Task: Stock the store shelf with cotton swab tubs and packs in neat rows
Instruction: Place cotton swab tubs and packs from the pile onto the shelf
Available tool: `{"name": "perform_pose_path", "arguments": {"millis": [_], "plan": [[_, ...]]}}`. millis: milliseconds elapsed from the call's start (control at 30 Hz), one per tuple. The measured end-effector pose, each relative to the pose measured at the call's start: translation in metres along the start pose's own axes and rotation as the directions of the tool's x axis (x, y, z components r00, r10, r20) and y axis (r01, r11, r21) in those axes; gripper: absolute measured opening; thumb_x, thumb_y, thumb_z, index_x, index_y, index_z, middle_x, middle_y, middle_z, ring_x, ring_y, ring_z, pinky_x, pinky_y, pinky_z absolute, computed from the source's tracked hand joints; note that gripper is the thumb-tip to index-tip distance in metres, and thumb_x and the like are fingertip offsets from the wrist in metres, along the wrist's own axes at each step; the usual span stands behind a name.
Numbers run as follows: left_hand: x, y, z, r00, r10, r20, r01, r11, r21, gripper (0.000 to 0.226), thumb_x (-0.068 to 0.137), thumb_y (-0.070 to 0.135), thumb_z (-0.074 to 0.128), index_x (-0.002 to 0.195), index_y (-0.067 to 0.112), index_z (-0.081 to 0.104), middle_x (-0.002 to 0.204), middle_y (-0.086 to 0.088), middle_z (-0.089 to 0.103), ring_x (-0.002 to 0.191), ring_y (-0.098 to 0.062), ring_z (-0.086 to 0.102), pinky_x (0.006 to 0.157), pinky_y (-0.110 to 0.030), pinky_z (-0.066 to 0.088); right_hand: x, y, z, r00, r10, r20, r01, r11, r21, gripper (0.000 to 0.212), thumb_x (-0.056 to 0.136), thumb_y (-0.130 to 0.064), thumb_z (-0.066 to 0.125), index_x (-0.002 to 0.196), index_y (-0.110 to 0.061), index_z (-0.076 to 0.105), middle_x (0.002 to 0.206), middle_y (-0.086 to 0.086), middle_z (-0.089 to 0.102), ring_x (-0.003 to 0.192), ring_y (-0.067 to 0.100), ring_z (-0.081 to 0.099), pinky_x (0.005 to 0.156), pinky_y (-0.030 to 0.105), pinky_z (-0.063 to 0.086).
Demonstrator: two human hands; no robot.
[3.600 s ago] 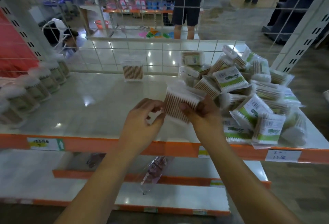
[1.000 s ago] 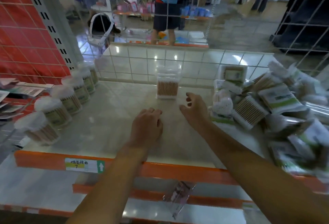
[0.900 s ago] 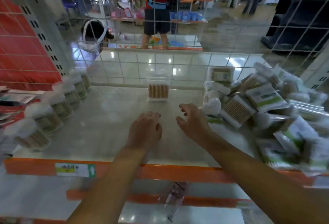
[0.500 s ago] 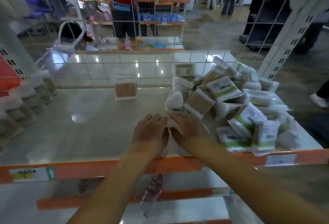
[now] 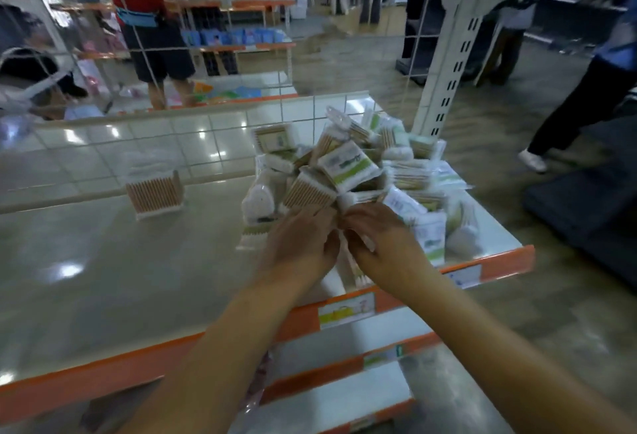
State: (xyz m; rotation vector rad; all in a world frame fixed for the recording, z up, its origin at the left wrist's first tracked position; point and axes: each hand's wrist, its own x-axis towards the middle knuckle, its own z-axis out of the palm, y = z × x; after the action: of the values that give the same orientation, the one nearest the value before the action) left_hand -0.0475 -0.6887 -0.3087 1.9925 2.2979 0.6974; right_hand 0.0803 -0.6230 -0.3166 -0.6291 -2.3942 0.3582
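Note:
A heap of cotton swab packs (image 5: pixel 348 168) covers the right end of the pale shelf (image 5: pixel 103 261). One clear tub of swabs (image 5: pixel 155 192) stands alone near the back wire grid, left of the heap. My left hand (image 5: pixel 300 247) and my right hand (image 5: pixel 382 244) meet at the heap's near edge. Their fingers curl round a clear pack of swabs (image 5: pixel 356 270) that shows between and under them; most of it is hidden by the hands.
The shelf's orange front lip (image 5: pixel 86 385) carries a price label (image 5: pixel 346 308). A white slotted upright (image 5: pixel 444 89) stands at the back right. Lower shelves (image 5: pixel 344 399) jut out below. A person (image 5: pixel 586 96) walks on the right; another (image 5: pixel 148 20) stands behind the grid.
Both hands went from lying empty on the bare shelf forward and right to the heap's edge, where they have closed round a pack. The view has swung to the right.

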Motion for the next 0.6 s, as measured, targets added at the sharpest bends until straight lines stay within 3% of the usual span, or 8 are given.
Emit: {"name": "perform_pose_path", "arguments": {"millis": [100, 167, 300, 367, 467, 600], "plan": [[0.014, 0.016, 0.005, 0.997, 0.073, 0.030, -0.074, 0.997, 0.031, 0.025, 0.088, 0.026, 0.045, 0.105, 0.016, 0.059, 0.107, -0.002, 0.060, 0.105, -0.023, 0.053, 0.086, -0.039, 0.044, -0.008, 0.010, -0.015, 0.997, 0.036, -0.063, -0.036, 0.999, 0.000, 0.024, 0.077, -0.011, 0.050, 0.085, -0.002, 0.070, 0.088, 0.014, 0.068, 0.088, 0.017, 0.050, 0.080, 0.024, 0.039], [0.020, 0.025, 0.007, 0.995, 0.097, 0.031, -0.098, 0.995, 0.034, 0.026, 0.091, 0.025, 0.045, 0.113, 0.017, 0.058, 0.111, -0.002, 0.058, 0.108, -0.022, 0.051, 0.089, -0.036, 0.042, -0.015, 0.019, -0.024, 0.991, 0.089, -0.095, -0.090, 0.996, 0.002, 0.025, 0.078, -0.013, 0.051, 0.085, -0.001, 0.071, 0.091, 0.014, 0.069, 0.090, 0.018, 0.056, 0.084, 0.022, 0.038], [0.028, 0.036, 0.014, 0.990, 0.129, 0.050, -0.132, 0.990, 0.051, 0.030, 0.094, 0.029, 0.042, 0.120, 0.019, 0.053, 0.113, 0.000, 0.055, 0.107, -0.019, 0.047, 0.083, -0.031, 0.040, -0.026, 0.039, -0.042, 0.974, 0.163, -0.154, -0.164, 0.986, 0.008, 0.021, 0.079, -0.009, 0.054, 0.086, -0.002, 0.072, 0.094, 0.014, 0.067, 0.094, 0.018, 0.056, 0.086, 0.016, 0.038], [0.028, 0.038, 0.017, 0.991, 0.117, 0.064, -0.120, 0.991, 0.049, 0.032, 0.094, 0.030, 0.041, 0.123, 0.018, 0.051, 0.117, 0.001, 0.055, 0.111, -0.019, 0.045, 0.085, -0.031, 0.039, -0.027, 0.047, -0.052, 0.978, 0.187, -0.089, -0.189, 0.982, -0.017, 0.029, 0.077, -0.004, 0.048, 0.096, -0.003, 0.070, 0.103, 0.013, 0.066, 0.102, 0.020, 0.054, 0.088, 0.010, 0.033], [0.027, 0.039, 0.023, 0.992, 0.099, 0.084, -0.103, 0.994, 0.035, 0.032, 0.095, 0.030, 0.041, 0.122, 0.018, 0.053, 0.120, 0.001, 0.055, 0.114, -0.018, 0.044, 0.087, -0.032, 0.039, -0.026, 0.052, -0.061, 0.935, 0.323, 0.146, -0.318, 0.947, -0.054, 0.056, 0.072, 0.013, 0.043, 0.121, -0.012, 0.058, 0.128, 0.006, 0.053, 0.122, 0.022, 0.043, 0.091, 0.007, 0.024], [0.025, 0.036, 0.025, 0.990, 0.097, 0.102, -0.099, 0.995, 0.013, 0.032, 0.095, 0.027, 0.041, 0.124, 0.019, 0.052, 0.120, 0.001, 0.055, 0.113, -0.017, 0.044, 0.087, -0.032, 0.040, -0.027, 0.052, -0.059, 0.907, 0.342, 0.245, -0.318, 0.939, -0.131, 0.065, 0.074, 0.008, 0.048, 0.133, -0.020, 0.046, 0.137, 0.000, 0.043, 0.129, 0.019, 0.032, 0.105, 0.030, 0.030]]}}
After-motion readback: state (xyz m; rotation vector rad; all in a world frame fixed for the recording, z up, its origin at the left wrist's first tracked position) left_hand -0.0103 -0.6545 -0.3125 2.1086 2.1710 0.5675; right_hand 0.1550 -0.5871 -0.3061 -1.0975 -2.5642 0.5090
